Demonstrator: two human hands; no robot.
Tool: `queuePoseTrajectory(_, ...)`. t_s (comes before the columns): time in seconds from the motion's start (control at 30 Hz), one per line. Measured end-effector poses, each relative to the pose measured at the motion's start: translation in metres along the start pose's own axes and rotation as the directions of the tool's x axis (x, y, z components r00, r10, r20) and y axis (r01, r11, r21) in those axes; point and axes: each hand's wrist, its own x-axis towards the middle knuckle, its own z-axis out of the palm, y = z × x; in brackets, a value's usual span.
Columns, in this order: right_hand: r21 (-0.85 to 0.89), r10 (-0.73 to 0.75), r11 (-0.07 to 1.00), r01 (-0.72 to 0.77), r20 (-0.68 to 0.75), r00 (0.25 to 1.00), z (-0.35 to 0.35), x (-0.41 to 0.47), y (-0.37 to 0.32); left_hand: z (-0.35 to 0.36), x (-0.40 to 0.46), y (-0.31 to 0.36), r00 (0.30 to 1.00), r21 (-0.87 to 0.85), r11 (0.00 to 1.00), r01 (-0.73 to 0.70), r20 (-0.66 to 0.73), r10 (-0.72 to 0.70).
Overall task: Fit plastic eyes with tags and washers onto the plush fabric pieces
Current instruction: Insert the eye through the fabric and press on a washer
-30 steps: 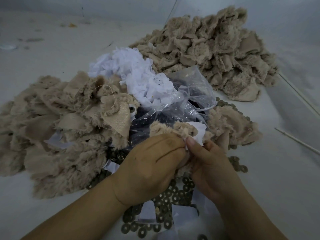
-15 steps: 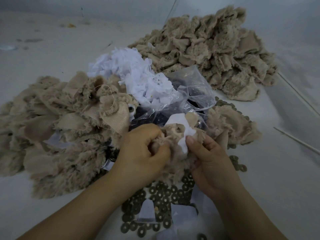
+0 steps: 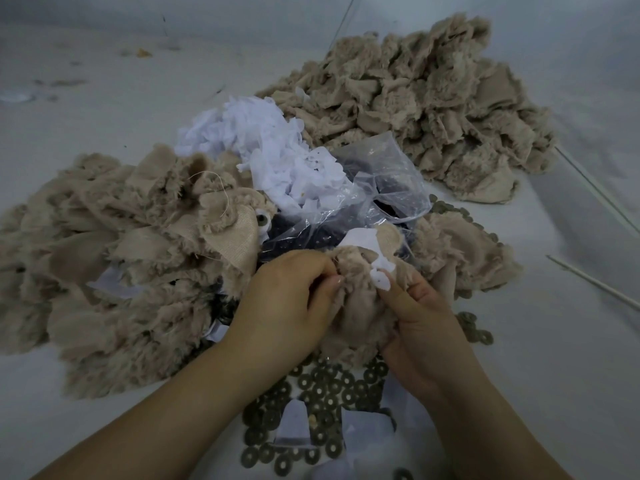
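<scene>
I hold a tan plush fabric piece (image 3: 360,306) between both hands, low in the middle. My left hand (image 3: 287,306) grips its left side with curled fingers. My right hand (image 3: 419,313) grips the right side, and its thumb presses a white tag (image 3: 381,277) onto the fabric. Dark metal washers (image 3: 322,393) lie scattered below my hands. Behind the piece, a clear plastic bag (image 3: 377,199) holds dark plastic eyes. White tags (image 3: 273,147) are heaped behind the bag. No eye is visible in the piece I hold.
A big heap of tan plush pieces (image 3: 426,98) lies at the back right, another pile (image 3: 114,258) at the left, with an eye (image 3: 261,221) showing on one piece. More plush (image 3: 464,258) sits right of my hands. Thin white sticks (image 3: 595,199) lie at the right.
My left hand moved from covering the piece to gripping its left side. The plush piece turned and the white tag came up under my right thumb.
</scene>
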Motion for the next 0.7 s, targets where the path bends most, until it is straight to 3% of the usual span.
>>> queuePoseTrajectory(0.13,0.020,-0.016,1.000,0.016,-0.005,1.000,0.001,0.000,0.000,0.000,0.000,0.003,1.000,-0.097,0.995,-0.007,-0.023,0.004)
queuePoseTrajectory(0.23,-0.001,-0.026,1.000,0.026,-0.003,1.000,-0.001,0.000,0.003,0.003,0.001,0.009,0.998,-0.046,0.998,-0.050,0.026,0.051)
queuePoseTrajectory(0.37,-0.033,-0.048,0.998,0.047,-0.017,0.999,0.000,-0.001,0.005,0.010,0.003,0.006,0.998,-0.120,0.991,-0.053,-0.045,0.047)
queuePoseTrajectory(0.57,0.018,0.009,1.000,-0.009,-0.041,0.999,0.002,-0.001,0.006,0.012,0.005,0.004,0.983,-0.286,0.943,0.168,-0.028,-0.183)
queuePoseTrajectory(0.7,0.013,0.010,1.000,-0.010,-0.033,0.999,0.003,-0.002,0.005,0.011,0.003,0.009,0.990,-0.337,0.932,0.134,-0.005,-0.143)
